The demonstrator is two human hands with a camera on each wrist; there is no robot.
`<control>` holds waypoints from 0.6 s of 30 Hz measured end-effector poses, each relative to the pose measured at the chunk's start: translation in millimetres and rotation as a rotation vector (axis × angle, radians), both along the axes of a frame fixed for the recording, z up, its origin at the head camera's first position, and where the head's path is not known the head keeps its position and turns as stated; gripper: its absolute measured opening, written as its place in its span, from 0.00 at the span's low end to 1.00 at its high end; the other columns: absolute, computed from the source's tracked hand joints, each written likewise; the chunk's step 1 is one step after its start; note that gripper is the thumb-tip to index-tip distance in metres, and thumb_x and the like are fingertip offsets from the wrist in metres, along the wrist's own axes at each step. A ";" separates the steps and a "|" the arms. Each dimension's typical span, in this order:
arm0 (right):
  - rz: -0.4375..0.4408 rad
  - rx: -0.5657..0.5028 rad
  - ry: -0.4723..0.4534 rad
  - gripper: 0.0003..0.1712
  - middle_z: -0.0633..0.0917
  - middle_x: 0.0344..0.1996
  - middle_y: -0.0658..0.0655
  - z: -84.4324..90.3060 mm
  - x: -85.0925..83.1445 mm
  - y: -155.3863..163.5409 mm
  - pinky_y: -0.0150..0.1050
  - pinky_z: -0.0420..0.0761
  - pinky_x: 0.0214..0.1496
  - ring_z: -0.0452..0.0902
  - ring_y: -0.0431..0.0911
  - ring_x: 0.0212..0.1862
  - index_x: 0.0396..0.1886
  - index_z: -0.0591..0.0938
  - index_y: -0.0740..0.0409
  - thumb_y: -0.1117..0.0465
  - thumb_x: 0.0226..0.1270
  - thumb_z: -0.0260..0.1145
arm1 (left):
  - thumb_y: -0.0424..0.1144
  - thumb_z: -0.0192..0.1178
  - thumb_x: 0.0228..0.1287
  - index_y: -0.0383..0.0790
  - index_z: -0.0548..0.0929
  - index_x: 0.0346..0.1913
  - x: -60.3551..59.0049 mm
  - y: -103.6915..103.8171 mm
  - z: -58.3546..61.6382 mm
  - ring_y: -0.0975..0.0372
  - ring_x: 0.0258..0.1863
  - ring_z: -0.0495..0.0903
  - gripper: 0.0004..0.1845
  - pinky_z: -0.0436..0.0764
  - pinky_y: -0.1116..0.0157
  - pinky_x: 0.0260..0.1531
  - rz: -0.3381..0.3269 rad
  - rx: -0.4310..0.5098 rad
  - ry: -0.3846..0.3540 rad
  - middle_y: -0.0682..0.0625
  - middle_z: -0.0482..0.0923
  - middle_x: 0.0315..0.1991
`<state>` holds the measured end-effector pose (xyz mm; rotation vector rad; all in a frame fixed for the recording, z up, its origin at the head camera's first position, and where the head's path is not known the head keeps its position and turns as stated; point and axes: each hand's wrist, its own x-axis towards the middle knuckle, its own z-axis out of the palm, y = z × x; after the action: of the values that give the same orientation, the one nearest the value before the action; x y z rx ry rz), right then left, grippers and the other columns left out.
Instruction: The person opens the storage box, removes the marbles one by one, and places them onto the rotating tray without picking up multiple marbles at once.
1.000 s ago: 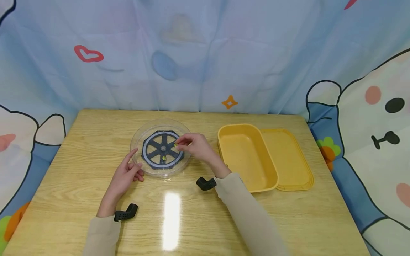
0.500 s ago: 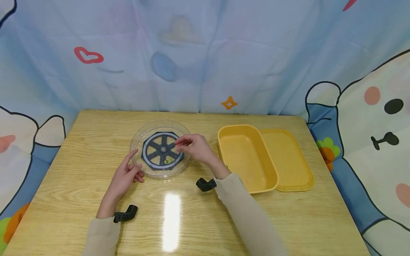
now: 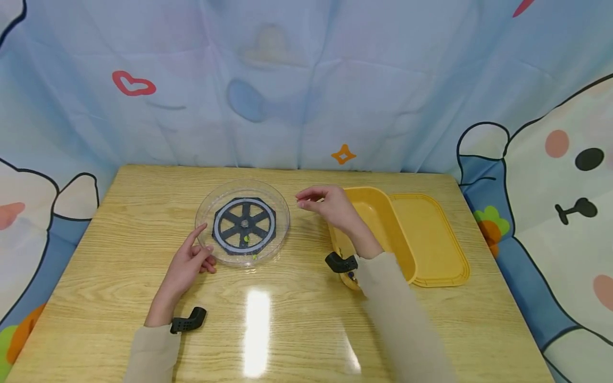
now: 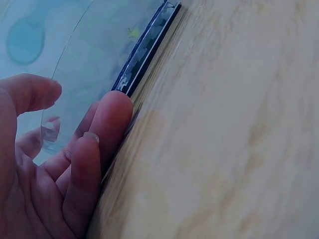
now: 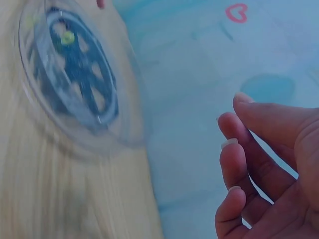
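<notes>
A clear round dish (image 3: 282, 242) stands left of centre, with a dark six-spoked wheel shape with a pale ring (image 3: 231, 232) showing at its base. In the dish are a small yellow-green ring-like piece (image 5: 66, 38) and a second yellow-green speck (image 3: 254, 257) near the front rim. My left hand (image 3: 188, 261) touches the dish's left edge, index finger extended and thumb apart, other fingers loosely bent. My right hand (image 3: 332, 207) is raised between dish and yellow box (image 3: 407, 250), thumb and index close together; no object shows between them.
The box holds small dark and yellow bits (image 3: 351, 275) at its near left corner, partly hidden by my right forearm. A flat yellow lid (image 3: 438, 239) lies beside it on the wooden table (image 3: 282, 330). A printed curtain (image 3: 306, 96) hangs behind.
My right hand has left the dish and moved right, towards the box. One yellow-green piece it held is now loose, and the pieces have shifted inside the dish. My left hand stays put.
</notes>
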<state>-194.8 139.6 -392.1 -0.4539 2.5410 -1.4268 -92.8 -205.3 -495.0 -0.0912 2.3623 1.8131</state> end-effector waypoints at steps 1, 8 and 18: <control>-0.003 -0.002 -0.001 0.11 0.87 0.43 0.53 2.0 -0.7 6.6 0.49 0.78 0.46 0.79 0.49 0.42 0.48 0.88 0.58 0.60 0.67 0.70 | 0.40 0.52 0.77 0.50 0.53 0.79 0.1 -0.1 -0.3 0.55 0.26 0.84 0.33 0.79 0.66 0.31 -0.002 -0.003 0.002 0.42 0.81 0.31; -0.017 -0.031 -0.036 0.13 0.87 0.46 0.57 -2.5 -7.9 50.7 0.57 0.77 0.52 0.79 0.50 0.45 0.48 0.87 0.61 0.60 0.68 0.70 | 0.41 0.52 0.78 0.49 0.53 0.79 1.5 -0.6 0.0 0.55 0.26 0.84 0.33 0.79 0.66 0.31 0.000 -0.011 0.011 0.42 0.81 0.31; 0.049 0.059 -0.145 0.12 0.88 0.43 0.57 -23.8 -9.3 88.6 0.43 0.78 0.50 0.82 0.52 0.46 0.46 0.88 0.62 0.62 0.65 0.72 | 0.40 0.52 0.78 0.49 0.54 0.79 0.2 0.0 -1.7 0.54 0.26 0.84 0.33 0.79 0.65 0.31 -0.003 0.000 0.010 0.42 0.81 0.31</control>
<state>-204.1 228.2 -415.9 -0.3847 2.4326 -1.3142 -92.6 -205.3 -496.7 -0.0792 2.3682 1.8164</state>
